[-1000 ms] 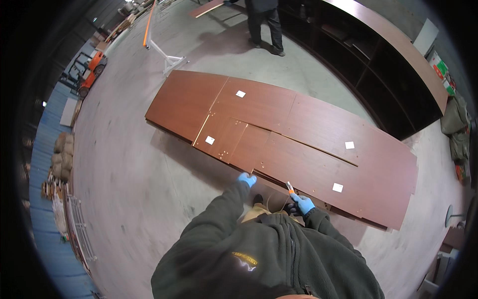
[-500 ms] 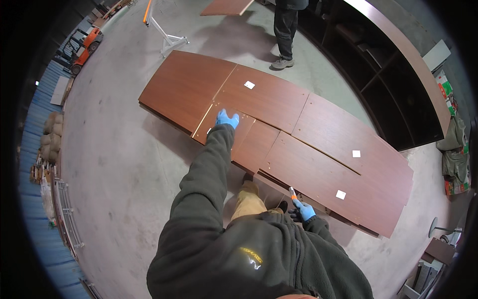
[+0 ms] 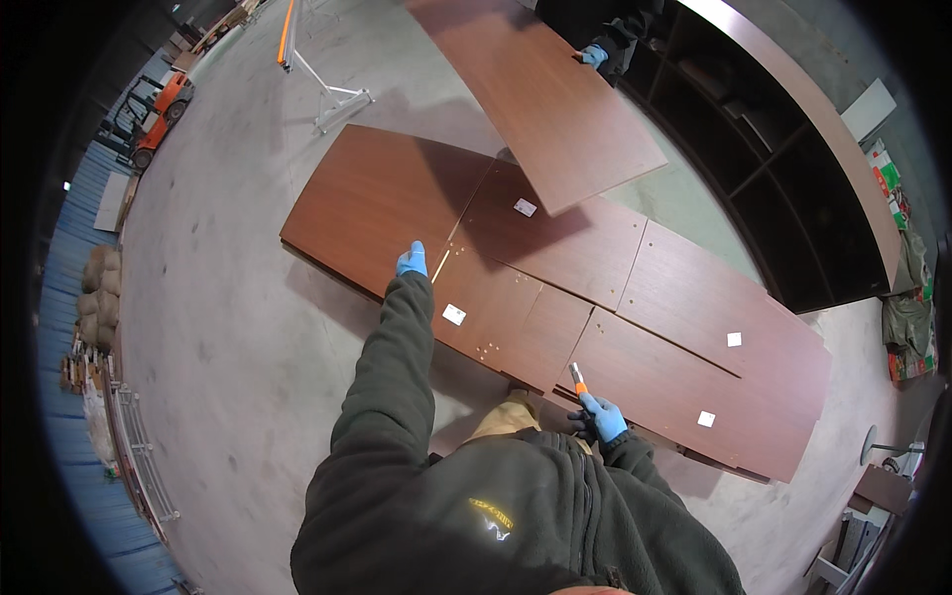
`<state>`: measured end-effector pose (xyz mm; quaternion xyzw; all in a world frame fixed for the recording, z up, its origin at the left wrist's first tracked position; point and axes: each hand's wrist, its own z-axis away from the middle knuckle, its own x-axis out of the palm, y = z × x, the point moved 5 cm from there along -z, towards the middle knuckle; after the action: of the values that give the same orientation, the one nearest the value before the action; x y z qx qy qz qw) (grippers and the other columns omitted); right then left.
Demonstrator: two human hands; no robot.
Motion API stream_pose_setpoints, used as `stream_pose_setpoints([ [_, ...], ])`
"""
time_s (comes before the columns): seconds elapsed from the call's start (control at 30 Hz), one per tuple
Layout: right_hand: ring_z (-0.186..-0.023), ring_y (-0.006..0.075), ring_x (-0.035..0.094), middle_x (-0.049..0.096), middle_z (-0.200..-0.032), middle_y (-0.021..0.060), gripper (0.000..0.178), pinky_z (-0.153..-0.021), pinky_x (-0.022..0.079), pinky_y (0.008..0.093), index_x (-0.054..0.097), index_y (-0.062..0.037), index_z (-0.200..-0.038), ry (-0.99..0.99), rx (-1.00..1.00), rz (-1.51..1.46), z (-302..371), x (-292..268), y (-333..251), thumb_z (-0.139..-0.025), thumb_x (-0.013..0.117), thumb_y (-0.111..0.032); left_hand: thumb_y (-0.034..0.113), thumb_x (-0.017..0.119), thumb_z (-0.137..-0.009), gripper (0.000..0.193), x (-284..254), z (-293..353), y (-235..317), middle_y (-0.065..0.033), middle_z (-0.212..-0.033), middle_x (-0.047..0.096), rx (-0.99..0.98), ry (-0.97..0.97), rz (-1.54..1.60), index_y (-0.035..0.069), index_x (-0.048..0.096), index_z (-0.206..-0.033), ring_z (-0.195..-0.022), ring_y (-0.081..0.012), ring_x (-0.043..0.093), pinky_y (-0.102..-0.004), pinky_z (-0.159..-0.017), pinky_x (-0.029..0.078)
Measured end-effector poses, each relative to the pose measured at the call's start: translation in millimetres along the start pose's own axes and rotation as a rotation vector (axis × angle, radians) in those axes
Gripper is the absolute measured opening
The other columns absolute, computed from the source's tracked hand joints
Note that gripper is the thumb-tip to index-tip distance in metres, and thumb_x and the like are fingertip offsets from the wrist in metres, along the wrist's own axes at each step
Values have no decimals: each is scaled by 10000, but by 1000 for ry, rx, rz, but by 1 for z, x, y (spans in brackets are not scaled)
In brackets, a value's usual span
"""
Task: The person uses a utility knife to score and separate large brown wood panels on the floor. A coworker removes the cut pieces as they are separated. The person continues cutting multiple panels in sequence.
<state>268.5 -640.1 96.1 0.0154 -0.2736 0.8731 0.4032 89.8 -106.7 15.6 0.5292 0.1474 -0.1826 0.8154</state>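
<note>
Several reddish-brown wooden panels (image 3: 684, 372) lie side by side in a long layout in front of me, with small holes and white stickers. My left hand (image 3: 412, 260), in a blue glove, reaches out over the left part by a panel seam, one finger stretched up, nothing visible in it. My right hand (image 3: 601, 418), gloved in blue and dark, is closed around a hand tool (image 3: 578, 379) with an orange part and a silver end, pointing up near the front edge. The tool's exact kind does not show clearly.
Across from me a co-worker's gloved hand (image 3: 593, 56) holds a large loose panel (image 3: 555, 109) above the far side of the layout. A dark shelf cabinet (image 3: 843, 149) stands to the right. A metal stand (image 3: 339, 99) and an orange forklift (image 3: 159, 114) are at far left.
The co-worker's panel has swung in over the far side of the layout, casting a shadow. My left hand has moved left, off the small middle panel; my right hand keeps the tool.
</note>
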Motion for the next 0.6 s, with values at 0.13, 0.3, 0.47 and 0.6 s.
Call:
stream_pose_setpoints([
  [0.13,-657,145,619,676,-918,98,474,-559,516,287,560,-44,-1272,-91,4,23,8,29,-18,-967,632,-400,581,532,-951,757,13,-7,-21,-194,-1489,427,-225,-158,277,18,421,-1445,-1271,-364,512,-477,-995,447],
  [0.3,-671,130,621,682,-928,82,470,-568,513,276,555,-55,-1300,-184,-3,10,10,46,-26,-977,617,-391,654,522,-926,908,35,4,-47,-191,-1609,263,-430,-226,527,20,289,-1533,-1451,-371,326,-515,-1117,344],
  [0.47,-655,132,626,685,-922,86,480,-554,518,273,557,-58,-1302,-86,25,57,-3,43,-18,-975,619,-404,669,522,-916,905,37,22,-65,-203,-1539,383,-461,-181,356,33,311,-1525,-1359,-373,454,-491,-1034,460],
  [0.6,-654,136,634,688,-920,91,493,-543,520,275,569,-59,-1292,-28,33,95,-12,40,-12,-964,631,-421,708,475,-907,842,15,39,-85,-181,-1325,600,-504,-1,-4,58,464,-1442,-1136,-332,617,-433,-938,531],
])
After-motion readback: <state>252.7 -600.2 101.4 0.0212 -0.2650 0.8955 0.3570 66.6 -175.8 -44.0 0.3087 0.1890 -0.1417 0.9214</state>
